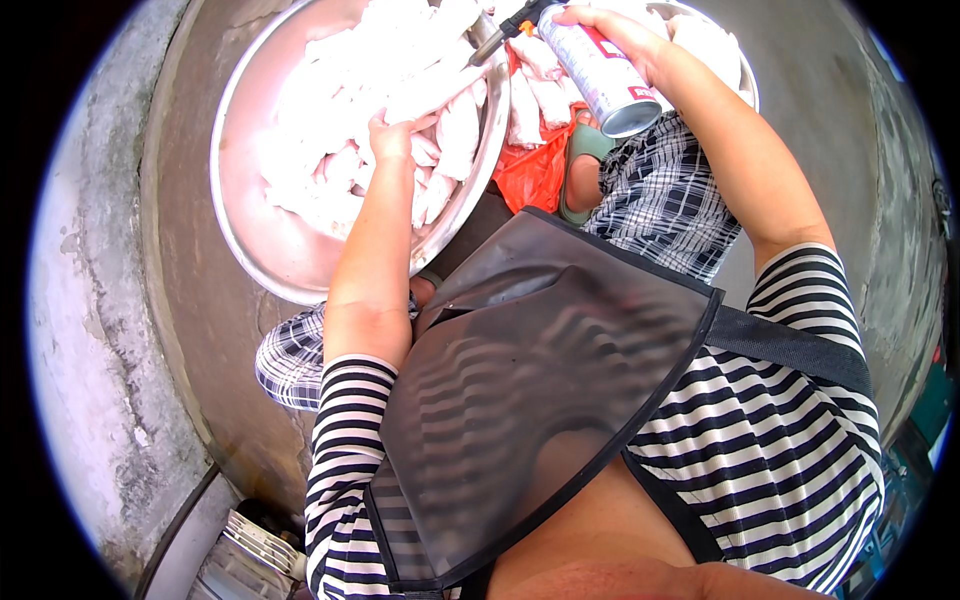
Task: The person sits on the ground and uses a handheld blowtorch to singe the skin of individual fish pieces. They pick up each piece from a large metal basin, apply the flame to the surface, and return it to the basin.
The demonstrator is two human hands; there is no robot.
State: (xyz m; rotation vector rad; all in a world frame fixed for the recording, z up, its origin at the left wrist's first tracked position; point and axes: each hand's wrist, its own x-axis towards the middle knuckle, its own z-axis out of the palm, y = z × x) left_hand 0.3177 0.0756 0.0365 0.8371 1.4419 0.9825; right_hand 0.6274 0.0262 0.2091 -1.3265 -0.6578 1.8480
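Note:
My left hand [393,138] grips the near end of a long pale meat piece [442,94], which looks like a pig's trotter. It is over a wide metal basin [238,217] heaped with similar pale pieces [341,169], many washed out by glare. My right hand [619,37] is wrapped around a gas canister [596,75], tilted with its base towards me. A blowtorch head [517,26] is fitted on the canister, and its metal nozzle points down left at the held piece. Whether a flame burns cannot be made out in the brightness.
Between the basins, more pieces [544,101] lie on a red plastic bag [529,176]. A second metal basin [752,79] with pale pieces stands at upper right. My sandalled foot [585,169] is beside the bag. A rough wall [97,300] rises at left.

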